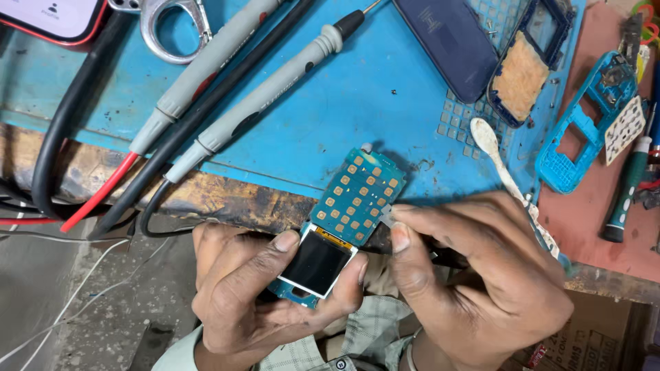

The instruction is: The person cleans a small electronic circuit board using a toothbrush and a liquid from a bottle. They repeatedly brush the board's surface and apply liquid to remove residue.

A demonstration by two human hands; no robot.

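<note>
My left hand (254, 295) holds a small phone circuit board (357, 196), teal with rows of gold keypad contacts, by its lower end where a small dark screen (317, 262) is attached. The thumb rests on the screen's left edge. My right hand (474, 275) pinches a tiny pale part (385, 214) between thumb and forefinger at the board's right edge. A white spudger-like tool (505, 172) runs under the right hand's fingers.
A blue work mat (330, 96) covers the bench. Two grey multimeter probes (261, 96) with red and black leads lie at left. A dark phone back cover (450, 45), a keypad frame (529, 65), a blue phone housing (584, 124) and a green screwdriver (627, 189) lie at right.
</note>
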